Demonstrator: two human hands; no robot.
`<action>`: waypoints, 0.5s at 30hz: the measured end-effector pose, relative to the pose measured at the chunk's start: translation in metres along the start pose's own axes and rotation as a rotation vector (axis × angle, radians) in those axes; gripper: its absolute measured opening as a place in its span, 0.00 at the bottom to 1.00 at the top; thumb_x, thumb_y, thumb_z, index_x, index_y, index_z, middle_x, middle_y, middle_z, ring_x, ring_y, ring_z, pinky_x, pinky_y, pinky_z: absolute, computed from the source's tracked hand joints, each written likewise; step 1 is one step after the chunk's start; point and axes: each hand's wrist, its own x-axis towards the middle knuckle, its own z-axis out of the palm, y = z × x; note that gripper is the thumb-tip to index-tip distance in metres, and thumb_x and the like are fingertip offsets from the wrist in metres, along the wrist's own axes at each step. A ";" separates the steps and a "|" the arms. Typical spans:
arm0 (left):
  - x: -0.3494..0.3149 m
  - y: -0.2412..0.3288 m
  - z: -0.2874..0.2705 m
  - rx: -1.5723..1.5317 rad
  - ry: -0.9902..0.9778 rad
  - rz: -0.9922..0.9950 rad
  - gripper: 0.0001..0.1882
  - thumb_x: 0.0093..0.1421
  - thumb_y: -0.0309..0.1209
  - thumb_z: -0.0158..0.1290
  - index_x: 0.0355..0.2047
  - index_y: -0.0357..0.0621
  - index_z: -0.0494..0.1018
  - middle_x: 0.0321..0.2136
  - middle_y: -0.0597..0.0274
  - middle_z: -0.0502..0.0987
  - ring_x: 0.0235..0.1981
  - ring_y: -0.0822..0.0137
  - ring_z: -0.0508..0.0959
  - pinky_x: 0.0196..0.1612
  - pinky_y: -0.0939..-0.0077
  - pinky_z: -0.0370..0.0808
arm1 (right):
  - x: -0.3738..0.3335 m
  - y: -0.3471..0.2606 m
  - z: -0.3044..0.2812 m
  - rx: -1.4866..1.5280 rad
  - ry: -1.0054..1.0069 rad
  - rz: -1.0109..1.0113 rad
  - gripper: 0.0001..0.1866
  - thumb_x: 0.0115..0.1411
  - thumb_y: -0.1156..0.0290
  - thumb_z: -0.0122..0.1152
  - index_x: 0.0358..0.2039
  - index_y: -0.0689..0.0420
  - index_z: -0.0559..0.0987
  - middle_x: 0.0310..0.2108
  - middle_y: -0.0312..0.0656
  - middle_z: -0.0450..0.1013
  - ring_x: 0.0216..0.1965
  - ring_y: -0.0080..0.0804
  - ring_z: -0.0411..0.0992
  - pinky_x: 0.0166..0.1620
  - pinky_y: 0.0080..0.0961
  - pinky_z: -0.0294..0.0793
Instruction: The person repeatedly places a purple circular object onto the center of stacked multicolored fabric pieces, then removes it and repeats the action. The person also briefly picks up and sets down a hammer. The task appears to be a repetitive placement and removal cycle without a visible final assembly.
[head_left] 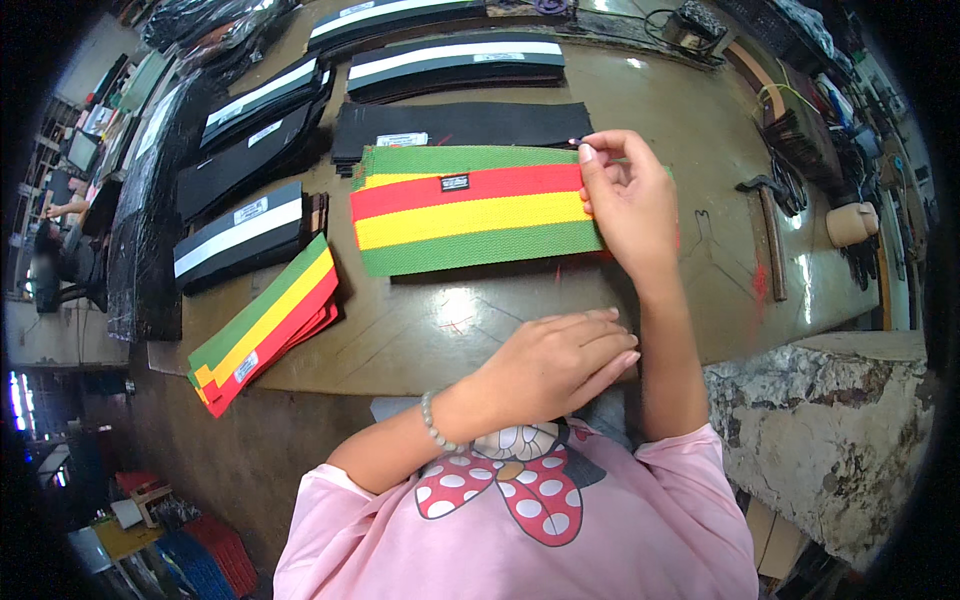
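My right hand [632,205] is closed on the right end of a woven strip [470,222] striped red, yellow and green, its thumb pressed on top and fingers curled. A small black label sits on the strip's red band. Beneath it, slightly fanned, more striped strips [400,158] show their green and yellow edges. My left hand [560,362] holds nothing; its fingers stretch out together toward my right forearm, above the table's near edge. A beaded bracelet [430,420] circles the left wrist. To the left, another fanned stack of striped strips [270,325] overhangs the table edge.
Stacks of black strips, some with a white band [455,62], lie at the back and left of the brown table [420,345]. A plastic-wrapped bundle [150,220] lines the left side. On the right are a hammer [772,230] and a tape roll [852,225].
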 end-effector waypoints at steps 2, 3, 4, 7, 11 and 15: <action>-0.001 -0.004 -0.009 -0.115 0.055 -0.042 0.12 0.60 0.29 0.59 0.42 0.37 0.77 0.42 0.48 0.78 0.47 0.51 0.78 0.50 0.60 0.75 | 0.000 -0.001 -0.002 0.039 -0.021 0.053 0.07 0.65 0.73 0.61 0.41 0.62 0.78 0.30 0.32 0.74 0.25 0.11 0.69 0.27 0.11 0.70; 0.000 -0.011 -0.020 -0.082 0.128 -0.072 0.10 0.60 0.29 0.59 0.40 0.37 0.76 0.39 0.48 0.78 0.44 0.50 0.78 0.48 0.59 0.75 | -0.001 -0.002 -0.003 0.073 0.010 0.052 0.06 0.61 0.75 0.63 0.36 0.63 0.78 0.28 0.39 0.76 0.24 0.17 0.71 0.30 0.20 0.73; 0.001 -0.019 -0.032 -0.051 0.201 -0.101 0.10 0.60 0.29 0.58 0.38 0.36 0.76 0.37 0.48 0.78 0.40 0.50 0.78 0.46 0.58 0.74 | -0.001 -0.003 -0.002 0.067 0.012 0.032 0.06 0.61 0.75 0.63 0.36 0.64 0.78 0.28 0.40 0.76 0.24 0.18 0.71 0.30 0.20 0.73; 0.014 -0.051 -0.071 0.322 0.424 -0.256 0.10 0.59 0.29 0.59 0.37 0.34 0.77 0.35 0.48 0.77 0.38 0.53 0.77 0.45 0.60 0.74 | -0.001 -0.011 0.003 -0.010 0.009 -0.060 0.06 0.61 0.75 0.62 0.35 0.65 0.78 0.29 0.43 0.75 0.25 0.26 0.74 0.32 0.24 0.75; 0.028 -0.079 -0.097 0.278 0.257 -0.423 0.10 0.59 0.30 0.60 0.35 0.35 0.79 0.33 0.51 0.76 0.34 0.56 0.78 0.40 0.64 0.74 | -0.002 -0.026 0.023 -0.156 -0.138 -0.241 0.05 0.60 0.76 0.60 0.34 0.65 0.77 0.32 0.51 0.74 0.32 0.43 0.76 0.38 0.35 0.76; 0.022 -0.089 -0.102 0.184 0.300 -0.435 0.09 0.61 0.30 0.59 0.34 0.35 0.78 0.30 0.55 0.76 0.30 0.64 0.76 0.36 0.71 0.73 | 0.001 -0.036 0.041 -0.251 -0.261 -0.327 0.07 0.61 0.74 0.60 0.36 0.64 0.78 0.33 0.47 0.73 0.29 0.37 0.73 0.36 0.31 0.74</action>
